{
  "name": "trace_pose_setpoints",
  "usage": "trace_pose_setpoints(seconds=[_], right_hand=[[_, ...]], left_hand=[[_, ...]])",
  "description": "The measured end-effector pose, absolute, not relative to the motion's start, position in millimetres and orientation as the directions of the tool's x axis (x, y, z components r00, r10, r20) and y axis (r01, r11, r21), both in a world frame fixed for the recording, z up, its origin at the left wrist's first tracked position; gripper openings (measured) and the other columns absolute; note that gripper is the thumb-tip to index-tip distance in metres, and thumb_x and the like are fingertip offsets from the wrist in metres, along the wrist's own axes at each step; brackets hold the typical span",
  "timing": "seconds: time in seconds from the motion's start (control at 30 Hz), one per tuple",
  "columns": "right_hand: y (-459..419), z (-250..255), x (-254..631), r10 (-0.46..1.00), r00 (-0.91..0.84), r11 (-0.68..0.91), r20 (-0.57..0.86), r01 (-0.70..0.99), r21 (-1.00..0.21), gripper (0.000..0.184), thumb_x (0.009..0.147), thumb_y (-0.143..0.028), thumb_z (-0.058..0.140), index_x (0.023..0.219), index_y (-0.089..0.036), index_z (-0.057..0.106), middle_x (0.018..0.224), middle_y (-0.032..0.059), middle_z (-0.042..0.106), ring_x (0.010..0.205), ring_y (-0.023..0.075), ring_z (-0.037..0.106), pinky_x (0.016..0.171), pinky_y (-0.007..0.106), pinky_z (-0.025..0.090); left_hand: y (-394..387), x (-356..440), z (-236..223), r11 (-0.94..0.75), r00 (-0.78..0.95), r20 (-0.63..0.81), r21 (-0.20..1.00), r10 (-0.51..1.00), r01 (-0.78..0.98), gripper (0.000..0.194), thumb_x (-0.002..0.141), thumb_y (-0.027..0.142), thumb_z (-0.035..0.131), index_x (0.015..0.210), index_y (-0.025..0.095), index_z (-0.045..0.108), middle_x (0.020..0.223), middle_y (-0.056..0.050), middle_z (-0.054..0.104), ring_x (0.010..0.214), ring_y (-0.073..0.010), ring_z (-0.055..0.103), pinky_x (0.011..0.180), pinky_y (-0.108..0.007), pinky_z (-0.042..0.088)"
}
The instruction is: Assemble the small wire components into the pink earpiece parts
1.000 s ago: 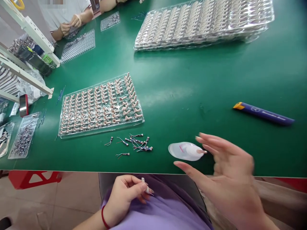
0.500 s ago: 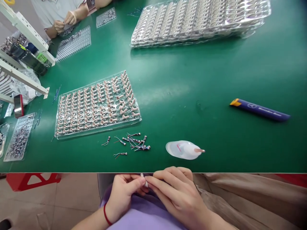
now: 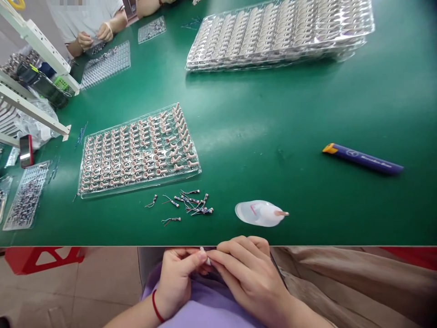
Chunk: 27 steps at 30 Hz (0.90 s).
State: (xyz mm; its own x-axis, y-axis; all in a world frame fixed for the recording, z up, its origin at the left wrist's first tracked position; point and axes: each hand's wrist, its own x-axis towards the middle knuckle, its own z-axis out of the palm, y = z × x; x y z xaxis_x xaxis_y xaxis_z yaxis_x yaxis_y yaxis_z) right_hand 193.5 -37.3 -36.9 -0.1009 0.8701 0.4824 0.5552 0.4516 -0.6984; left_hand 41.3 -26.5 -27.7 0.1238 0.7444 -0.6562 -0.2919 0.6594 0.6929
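Just below the table's front edge, my left hand [image 3: 179, 278] pinches a small white stemmed earbud shell [image 3: 208, 261] between thumb and fingers. The fingertips of my right hand [image 3: 251, 273] press together against the same shell from the right, hiding part of it. Whether anything else is between the fingertips, I cannot tell. On the table ahead lies a loose group of small wired circuit boards [image 3: 196, 203]. A translucent squeeze bottle [image 3: 259, 213] lies on its side beyond my right hand, its narrow tip pointing right.
A clear tray [image 3: 143, 186] with rows of similar shells lies ahead to the left. Stacked filled trays [image 3: 273, 64] stand at the back. A blue utility knife [image 3: 363, 158] lies at right, a phone [image 3: 26, 151] at left. A co-worker's hands [image 3: 95, 37] work at far left.
My hands stay closed around the shell, with only a slight shift of the fingers. The view has moved a little; the table items stay in place.
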Motion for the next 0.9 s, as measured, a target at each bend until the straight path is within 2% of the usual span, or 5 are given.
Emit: trace_pose_setpoints(seconds=[0.37, 0.5, 0.67, 0.77, 0.9], right_hand=[[-34.2, -33.9, 198.6, 0.843, -0.111, 0.509, 0.526, 0.48, -0.714, 0.018, 0.097, -0.015, 0.052, 0.088, -0.019, 0.068, 0.07, -0.0003, 0.065, 0.065, 0.0124, 0.053, 0.067, 0.033, 0.032], [-35.5, -31.0, 201.1, 0.808, -0.073, 0.548, 0.584, 0.454, -0.702, 0.02, 0.092, -0.009, 0.055, 0.099, -0.021, 0.068, 0.072, 0.0, 0.066, 0.065, 0.0131, 0.056, 0.066, 0.033, 0.037], [-37.3, -24.7, 201.7, 0.843, -0.085, 0.524, 0.531, 0.358, -0.773, 0.019, 0.09, -0.009, 0.055, 0.103, -0.019, 0.065, 0.08, 0.0039, 0.069, 0.072, 0.0157, 0.062, 0.067, 0.031, 0.047], [-37.3, -22.0, 201.6, 0.864, -0.077, 0.493, 0.498, 0.333, -0.804, 0.01, 0.09, -0.013, 0.058, 0.095, -0.019, 0.064, 0.079, 0.0034, 0.069, 0.071, 0.0157, 0.063, 0.065, 0.03, 0.049], [-36.4, -20.4, 206.4, 0.865, -0.062, 0.483, 0.497, 0.371, -0.793, 0.011, 0.088, -0.011, 0.059, 0.09, -0.021, 0.065, 0.073, 0.0019, 0.069, 0.066, 0.0151, 0.063, 0.062, 0.029, 0.049]], left_hand=[[-23.7, 26.5, -21.2, 0.724, 0.331, -0.654, 0.667, 0.681, -0.173, 0.027, 0.071, 0.039, 0.082, 0.078, 0.013, 0.078, 0.071, -0.006, 0.073, 0.064, -0.0121, 0.064, 0.062, -0.021, 0.051], [-21.3, 25.0, -5.9, 0.631, 0.318, -0.573, 0.767, 0.755, -0.118, 0.021, 0.07, 0.036, 0.083, 0.079, 0.017, 0.079, 0.074, -0.005, 0.076, 0.066, -0.0128, 0.066, 0.064, -0.021, 0.053], [-18.3, 22.1, 5.5, -0.016, 0.224, -0.026, 0.983, 0.974, 0.182, 0.009, 0.075, 0.019, 0.079, 0.083, 0.021, 0.077, 0.078, -0.003, 0.076, 0.07, -0.013, 0.068, 0.067, -0.021, 0.054], [-13.7, 20.2, 12.2, -0.464, 0.337, 0.352, 0.813, 0.873, 0.352, 0.019, 0.077, 0.008, 0.075, 0.093, 0.019, 0.073, 0.079, -0.004, 0.073, 0.069, -0.0135, 0.066, 0.065, -0.023, 0.054], [-7.1, 19.5, 21.3, -0.66, 0.445, 0.491, 0.609, 0.749, 0.44, 0.023, 0.08, 0.002, 0.068, 0.099, 0.015, 0.069, 0.079, -0.005, 0.071, 0.069, -0.0145, 0.063, 0.063, -0.026, 0.053]])
